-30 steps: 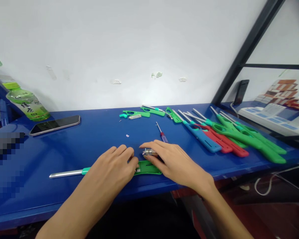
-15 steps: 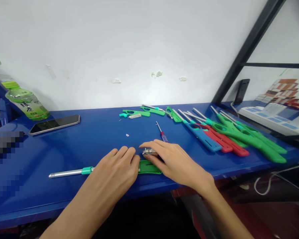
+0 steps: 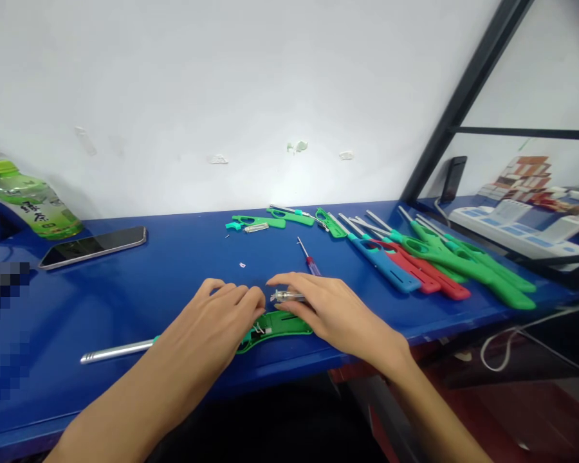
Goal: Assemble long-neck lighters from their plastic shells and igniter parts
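Observation:
An opened green lighter shell (image 3: 289,323) lies at the blue table's front edge, small parts showing inside it and its metal tube (image 3: 118,352) reaching out to the left. My left hand (image 3: 229,315) is closed over the shell's left part; whatever its fingertips pinch is hidden. Just above the shell's right part, my right hand (image 3: 335,308) grips a small clear tank with a metal valve (image 3: 287,296) between thumb and fingers, the valve pointing left. A screwdriver (image 3: 309,259) lies behind my right hand.
Blue, red and green long lighters (image 3: 386,263) lie in a row at the right. Taken-apart green lighter pieces (image 3: 265,222) are near the wall. A phone (image 3: 94,247) and a green bottle (image 3: 36,202) stand or lie at the left. A power strip (image 3: 521,235) is far right.
My left hand has shifted a little left and up, uncovering more of the shell's inside. The metal tube tilts more. My right hand still holds the tank. The view has moved slightly.

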The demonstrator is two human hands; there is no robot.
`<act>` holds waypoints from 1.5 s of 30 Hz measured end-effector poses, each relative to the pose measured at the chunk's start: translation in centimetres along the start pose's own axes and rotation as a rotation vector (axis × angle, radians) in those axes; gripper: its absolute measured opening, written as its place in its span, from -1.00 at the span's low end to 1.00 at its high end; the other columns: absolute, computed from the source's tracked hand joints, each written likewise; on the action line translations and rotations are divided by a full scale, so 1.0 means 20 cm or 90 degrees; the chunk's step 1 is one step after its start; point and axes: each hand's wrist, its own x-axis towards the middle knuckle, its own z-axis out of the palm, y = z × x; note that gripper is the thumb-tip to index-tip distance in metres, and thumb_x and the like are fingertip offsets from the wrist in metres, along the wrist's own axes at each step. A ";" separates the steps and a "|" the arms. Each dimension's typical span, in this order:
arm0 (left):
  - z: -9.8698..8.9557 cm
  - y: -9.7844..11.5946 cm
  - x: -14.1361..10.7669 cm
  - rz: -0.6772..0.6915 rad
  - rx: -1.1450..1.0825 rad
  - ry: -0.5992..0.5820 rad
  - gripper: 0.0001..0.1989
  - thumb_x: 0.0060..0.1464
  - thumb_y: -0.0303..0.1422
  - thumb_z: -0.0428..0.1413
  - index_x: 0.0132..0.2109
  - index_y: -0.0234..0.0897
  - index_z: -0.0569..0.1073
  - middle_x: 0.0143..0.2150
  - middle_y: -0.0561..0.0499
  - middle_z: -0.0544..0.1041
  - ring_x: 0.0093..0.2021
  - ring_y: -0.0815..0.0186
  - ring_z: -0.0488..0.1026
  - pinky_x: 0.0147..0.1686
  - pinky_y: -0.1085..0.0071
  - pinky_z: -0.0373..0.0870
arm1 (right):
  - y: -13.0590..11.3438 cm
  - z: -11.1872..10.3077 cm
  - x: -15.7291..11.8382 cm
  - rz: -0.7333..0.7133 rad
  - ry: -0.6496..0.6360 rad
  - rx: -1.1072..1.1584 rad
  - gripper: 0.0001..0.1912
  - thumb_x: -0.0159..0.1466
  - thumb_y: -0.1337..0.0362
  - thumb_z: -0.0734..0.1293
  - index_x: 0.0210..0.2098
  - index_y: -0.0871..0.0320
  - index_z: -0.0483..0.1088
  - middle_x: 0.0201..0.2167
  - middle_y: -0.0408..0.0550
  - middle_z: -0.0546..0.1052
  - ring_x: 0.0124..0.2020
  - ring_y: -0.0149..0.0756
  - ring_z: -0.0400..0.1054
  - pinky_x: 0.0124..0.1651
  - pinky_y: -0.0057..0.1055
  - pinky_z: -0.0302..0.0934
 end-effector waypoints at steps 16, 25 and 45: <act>0.07 0.07 -0.10 -0.070 -0.144 0.357 -0.84 0.50 -0.44 0.02 0.00 -0.24 0.51 -0.16 0.07 0.62 -0.21 0.30 0.48 -0.11 0.34 0.30 | -0.03 0.03 -0.02 -0.123 0.156 -0.014 -0.82 0.46 0.16 0.42 -0.01 0.08 0.58 -0.13 -0.11 0.69 -0.16 -0.27 0.53 -0.01 -0.32 0.37; 0.10 0.10 -0.13 -0.081 -0.155 0.312 -0.83 0.51 -0.45 0.01 0.04 -0.24 0.49 -0.13 0.02 0.57 -0.16 0.25 0.44 -0.09 0.28 0.27 | -0.04 0.05 -0.03 -0.128 0.127 -0.031 -0.81 0.46 0.16 0.42 -0.01 0.09 0.59 -0.14 -0.13 0.69 -0.16 -0.28 0.51 -0.01 -0.33 0.36; 0.10 0.11 -0.13 -0.066 -0.134 0.313 -0.88 0.48 -0.50 0.03 -0.01 -0.28 0.47 -0.16 -0.02 0.56 -0.18 0.23 0.42 -0.09 0.24 0.27 | -0.04 0.06 -0.02 -0.175 0.135 -0.033 -0.81 0.43 0.17 0.46 -0.05 0.13 0.60 -0.21 -0.11 0.70 -0.22 -0.27 0.48 -0.10 -0.33 0.36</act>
